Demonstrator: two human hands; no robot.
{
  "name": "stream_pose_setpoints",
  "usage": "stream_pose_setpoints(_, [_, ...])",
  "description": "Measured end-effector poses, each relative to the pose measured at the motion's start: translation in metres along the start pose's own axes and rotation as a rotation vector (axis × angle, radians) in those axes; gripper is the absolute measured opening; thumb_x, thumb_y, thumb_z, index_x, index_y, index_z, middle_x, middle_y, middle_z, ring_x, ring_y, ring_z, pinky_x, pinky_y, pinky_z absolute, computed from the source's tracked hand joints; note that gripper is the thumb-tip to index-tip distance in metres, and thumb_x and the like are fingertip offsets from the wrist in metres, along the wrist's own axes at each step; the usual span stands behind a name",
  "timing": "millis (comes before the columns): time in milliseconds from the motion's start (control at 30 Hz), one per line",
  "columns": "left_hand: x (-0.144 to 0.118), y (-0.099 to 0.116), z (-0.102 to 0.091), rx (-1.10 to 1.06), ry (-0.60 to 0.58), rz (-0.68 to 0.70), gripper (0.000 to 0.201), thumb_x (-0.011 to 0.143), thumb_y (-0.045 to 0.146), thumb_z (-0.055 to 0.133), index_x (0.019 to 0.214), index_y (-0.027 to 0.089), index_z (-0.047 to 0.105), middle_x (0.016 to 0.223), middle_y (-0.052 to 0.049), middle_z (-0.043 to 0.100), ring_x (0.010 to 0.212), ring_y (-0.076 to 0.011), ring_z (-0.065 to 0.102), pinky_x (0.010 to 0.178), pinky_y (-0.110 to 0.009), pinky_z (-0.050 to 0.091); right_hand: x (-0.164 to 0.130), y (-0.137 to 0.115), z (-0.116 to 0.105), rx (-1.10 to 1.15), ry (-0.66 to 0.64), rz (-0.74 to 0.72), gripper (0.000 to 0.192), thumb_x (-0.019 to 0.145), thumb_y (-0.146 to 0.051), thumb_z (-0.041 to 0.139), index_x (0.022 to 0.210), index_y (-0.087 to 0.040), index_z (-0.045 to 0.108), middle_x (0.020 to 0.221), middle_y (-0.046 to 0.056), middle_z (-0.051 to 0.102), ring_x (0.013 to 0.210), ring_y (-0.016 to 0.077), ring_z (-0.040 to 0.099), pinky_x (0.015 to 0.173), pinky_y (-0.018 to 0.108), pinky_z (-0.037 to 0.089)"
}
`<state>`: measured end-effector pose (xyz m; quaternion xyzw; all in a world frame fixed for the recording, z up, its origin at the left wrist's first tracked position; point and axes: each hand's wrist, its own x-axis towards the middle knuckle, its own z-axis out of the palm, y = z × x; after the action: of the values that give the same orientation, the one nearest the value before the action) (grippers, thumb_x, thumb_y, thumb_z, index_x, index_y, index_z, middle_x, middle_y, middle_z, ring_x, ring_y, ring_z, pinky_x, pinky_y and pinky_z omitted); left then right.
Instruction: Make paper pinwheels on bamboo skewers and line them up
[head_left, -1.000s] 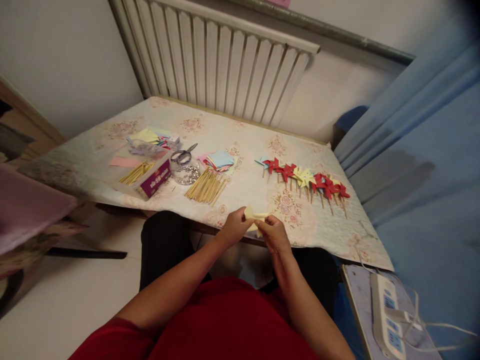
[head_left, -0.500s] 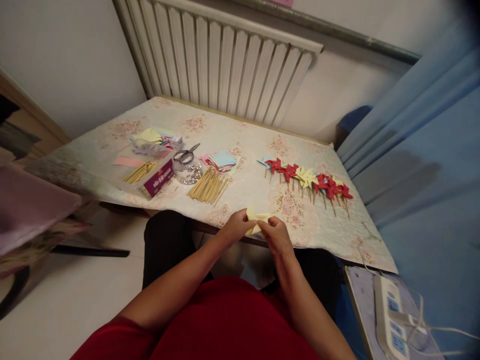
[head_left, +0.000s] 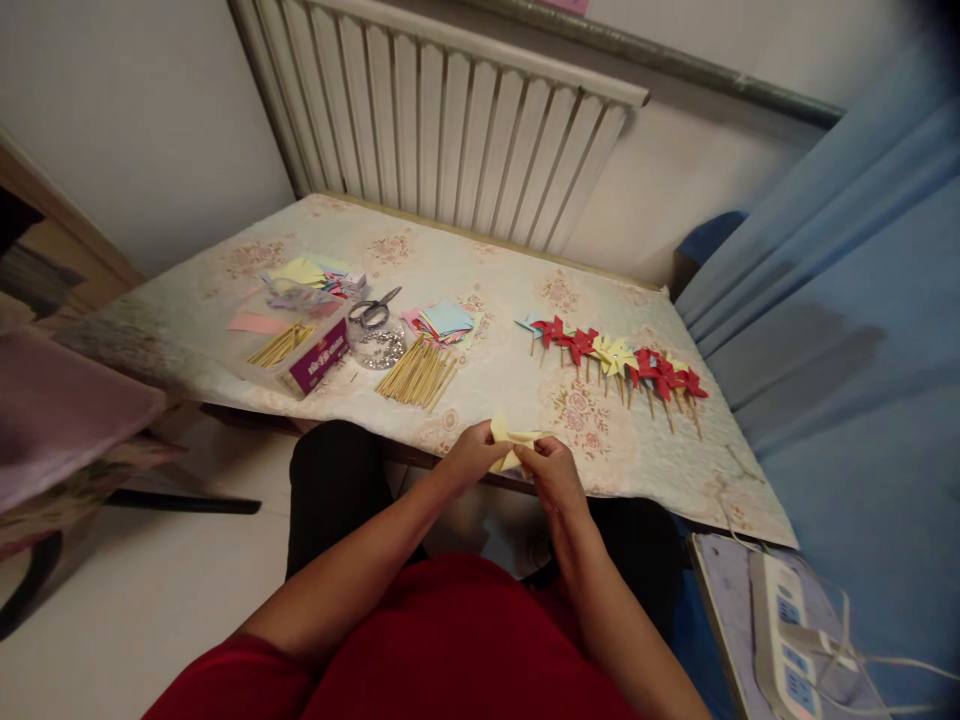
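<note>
Left hand (head_left: 471,453) and right hand (head_left: 553,470) both pinching one pale-yellow folded paper piece (head_left: 511,438), thumbs close at its middle, probably so folds don't spring open. Paper is at the near edge of the floral-cloth-covered table (head_left: 510,385), over the gap between two black-trousered knees. Slim tan wooden sticks (head_left: 416,373) and multicoloured paper squares (head_left: 448,320) lie left of centre, seemingly for easy reach; red, yellow and blue paper pinwheels (head_left: 579,346) rowed right, apparently kept apart. Patterned cloth separates hands from pinwheels; knees limit room below.
</note>
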<state>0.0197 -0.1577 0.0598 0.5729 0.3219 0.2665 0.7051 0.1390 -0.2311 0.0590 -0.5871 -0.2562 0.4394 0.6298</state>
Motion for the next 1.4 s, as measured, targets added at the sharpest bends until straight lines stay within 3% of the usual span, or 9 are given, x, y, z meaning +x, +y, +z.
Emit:
stream_pose_setpoints(233, [-0.004, 0.006, 0.001, -0.017, -0.033, -0.019, 0.029, 0.069, 0.029, 0.062, 0.092, 0.013, 0.062, 0.081, -0.001, 0.064, 0.072, -0.0129, 0.056, 0.067, -0.025, 0.042, 0.004, 0.004, -0.007, -0.092, 0.028, -0.024, 0.023, 0.059, -0.033, 0.075, 0.067, -0.017, 0.060, 0.054, -0.005, 0.054, 0.047, 0.0080, 0.040, 0.045, 0.022, 0.028])
stream_pose_setpoints(400, [0.002, -0.005, -0.010, 0.151, 0.045, -0.005, 0.023, 0.075, 0.039, 0.057, 0.079, 0.016, 0.057, 0.070, 0.002, 0.057, 0.065, -0.0109, 0.051, 0.063, -0.024, 0.039, 0.021, 0.012, -0.022, -0.192, 0.172, -0.067, 0.030, 0.059, -0.038, 0.072, 0.057, -0.019, 0.048, 0.046, -0.008, 0.042, 0.044, 0.0070, 0.033, 0.043, 0.022, 0.024])
stream_pose_setpoints(500, [0.013, -0.018, -0.025, 0.412, 0.172, -0.022, 0.019, 0.079, 0.036, 0.051, 0.075, 0.017, 0.055, 0.067, 0.002, 0.056, 0.065, -0.0127, 0.051, 0.063, -0.025, 0.039, 0.036, 0.020, -0.034, -0.232, 0.259, -0.095, 0.030, 0.060, -0.038, 0.070, 0.056, -0.021, 0.045, 0.046, -0.009, 0.038, 0.044, 0.0073, 0.032, 0.042, 0.022, 0.023])
stream_pose_setpoints(600, [0.028, -0.030, -0.040, 0.874, 0.289, 0.075, 0.012, 0.081, 0.022, 0.047, 0.073, 0.018, 0.054, 0.073, -0.001, 0.058, 0.073, -0.0144, 0.052, 0.069, -0.027, 0.040, 0.049, 0.028, -0.045, -0.295, 0.300, -0.122, 0.029, 0.061, -0.037, 0.067, 0.056, -0.021, 0.044, 0.047, -0.009, 0.037, 0.046, 0.0078, 0.032, 0.044, 0.022, 0.025])
stream_pose_setpoints(733, [0.048, -0.045, -0.050, 1.092, 0.275, 0.171, 0.013, 0.086, 0.019, 0.044, 0.080, 0.017, 0.057, 0.086, -0.007, 0.059, 0.088, -0.0195, 0.052, 0.080, -0.033, 0.040, 0.061, 0.033, -0.055, -0.409, 0.334, -0.167, 0.030, 0.061, -0.038, 0.065, 0.053, -0.021, 0.042, 0.048, -0.008, 0.034, 0.048, 0.0078, 0.030, 0.045, 0.023, 0.024])
stream_pose_setpoints(900, [0.058, -0.062, -0.054, 1.479, 0.269, 0.358, 0.024, 0.092, 0.020, 0.035, 0.087, 0.017, 0.058, 0.090, -0.011, 0.057, 0.090, -0.0226, 0.051, 0.079, -0.036, 0.039, 0.076, 0.037, -0.065, -0.526, 0.384, -0.237, 0.026, 0.063, -0.037, 0.062, 0.052, -0.020, 0.045, 0.051, -0.007, 0.038, 0.052, 0.0095, 0.033, 0.049, 0.024, 0.027])
stream_pose_setpoints(1133, [0.057, -0.070, -0.055, 1.580, 0.334, 0.410, 0.023, 0.093, 0.022, 0.036, 0.083, 0.018, 0.057, 0.085, -0.009, 0.056, 0.086, -0.0221, 0.049, 0.076, -0.036, 0.038, 0.084, 0.054, -0.070, -0.541, 0.431, -0.391, 0.023, 0.071, -0.036, 0.055, 0.075, -0.015, 0.064, 0.069, 0.001, 0.061, 0.067, 0.0161, 0.051, 0.065, 0.027, 0.040])
stream_pose_setpoints(1400, [0.056, -0.071, -0.056, 1.551, 0.358, 0.427, 0.021, 0.092, 0.020, 0.038, 0.082, 0.019, 0.056, 0.084, -0.009, 0.055, 0.086, -0.0223, 0.048, 0.077, -0.036, 0.040, 0.081, 0.056, -0.070, -0.553, 0.394, -0.417, 0.021, 0.074, -0.034, 0.055, 0.073, -0.015, 0.064, 0.068, 0.002, 0.062, 0.065, 0.0162, 0.051, 0.065, 0.027, 0.040])
